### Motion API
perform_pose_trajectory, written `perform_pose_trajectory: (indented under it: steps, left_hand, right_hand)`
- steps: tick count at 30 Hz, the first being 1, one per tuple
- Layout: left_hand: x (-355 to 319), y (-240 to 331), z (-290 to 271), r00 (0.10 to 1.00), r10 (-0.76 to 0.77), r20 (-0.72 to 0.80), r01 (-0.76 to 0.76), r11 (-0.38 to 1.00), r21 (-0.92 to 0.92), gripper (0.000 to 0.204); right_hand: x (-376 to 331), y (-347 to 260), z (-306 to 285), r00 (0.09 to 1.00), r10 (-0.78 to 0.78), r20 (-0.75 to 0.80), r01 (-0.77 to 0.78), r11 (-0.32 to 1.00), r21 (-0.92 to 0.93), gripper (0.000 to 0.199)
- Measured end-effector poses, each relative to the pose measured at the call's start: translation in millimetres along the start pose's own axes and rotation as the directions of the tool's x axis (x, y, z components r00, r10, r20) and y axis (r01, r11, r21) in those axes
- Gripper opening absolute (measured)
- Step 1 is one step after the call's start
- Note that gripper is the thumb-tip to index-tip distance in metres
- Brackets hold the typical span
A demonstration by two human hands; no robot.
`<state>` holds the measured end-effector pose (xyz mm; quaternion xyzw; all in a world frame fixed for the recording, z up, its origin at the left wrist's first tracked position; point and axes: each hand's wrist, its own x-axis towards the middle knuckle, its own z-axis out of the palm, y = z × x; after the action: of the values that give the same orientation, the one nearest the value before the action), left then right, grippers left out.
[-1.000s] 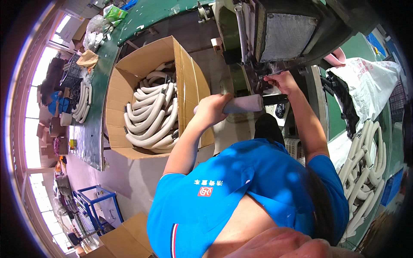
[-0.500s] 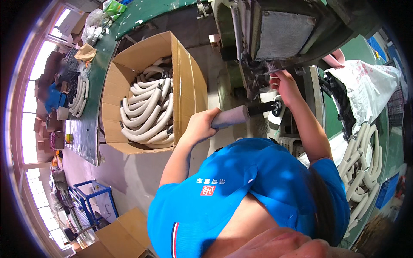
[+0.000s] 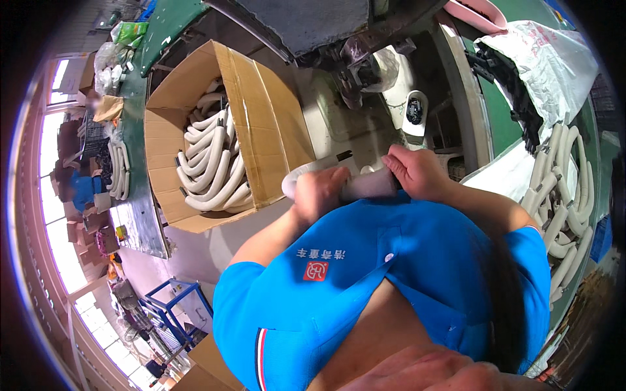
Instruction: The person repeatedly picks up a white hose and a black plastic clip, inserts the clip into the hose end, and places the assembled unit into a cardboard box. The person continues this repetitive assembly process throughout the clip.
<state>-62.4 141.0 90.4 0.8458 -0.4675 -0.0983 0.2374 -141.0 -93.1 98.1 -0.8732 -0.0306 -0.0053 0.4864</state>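
In front of my chest I hold a curved foam-covered tube [image 3: 368,186], pale grey, with a short black end poking out past my fingers. My left hand [image 3: 319,192] is wrapped round its middle part. At its right end my right hand [image 3: 422,173] is closed on it, thumb on top; the fingers underneath are partly hidden. Beyond my hands stands a dark machine [image 3: 319,23], its lower head [image 3: 365,68] above the floor and apart from the tube.
To the left, an open cardboard box [image 3: 270,111] is filled with similar curved tubes [image 3: 212,159]. More tubes [image 3: 561,189] lie on the green table [image 3: 473,98] at right, beside a white sack [image 3: 548,72] with black parts. A pink tray [image 3: 479,14] sits farther back.
My right hand has come down from the machine and closed on the tube. The tube is drawn in toward my chest and turned. The view has shifted, with the machine now higher.
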Motion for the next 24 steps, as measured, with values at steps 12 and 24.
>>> perform_pose_trajectory:
  steps: [12, 24]
  left_hand:
    - [-45.9, 20.0, -112.0, 0.855, 0.250, -0.455, 0.155, 0.714, 0.682, 0.020]
    - [-38.1, -178.1, -45.6, 0.813, -0.402, -0.421, 0.581, 0.611, 0.538, 0.065]
  right_hand:
    - [83.5, -43.3, 38.1, 0.832, -0.551, -0.068, 0.547, 0.792, 0.272, 0.016]
    - [70.5, 50.7, 49.2, 0.964, -0.181, -0.193, 0.200, 0.976, 0.084, 0.025]
